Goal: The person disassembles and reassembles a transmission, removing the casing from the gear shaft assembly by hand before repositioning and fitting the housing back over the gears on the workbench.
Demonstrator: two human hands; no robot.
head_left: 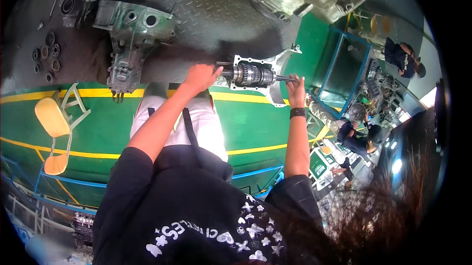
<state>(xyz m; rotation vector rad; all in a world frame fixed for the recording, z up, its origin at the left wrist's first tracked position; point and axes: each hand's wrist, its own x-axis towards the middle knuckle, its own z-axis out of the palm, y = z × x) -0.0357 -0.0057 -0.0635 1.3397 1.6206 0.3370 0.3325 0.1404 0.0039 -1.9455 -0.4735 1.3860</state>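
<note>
Metal bench (209, 7): left hand (197, 78) grips gear shaft (253, 75), right hand (296, 93) at its tip, hold unclear; likely positioning, next wanting steadiness.

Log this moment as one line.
Left hand: holding left end of gear shaft | Right hand: at its right end | Gear shaft: within outline of open housing

Left grip (198, 77) partly hidden

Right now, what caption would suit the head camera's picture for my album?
Left hand and right hand at opposite ends of a geared shaft, an open metal case around it.
</note>
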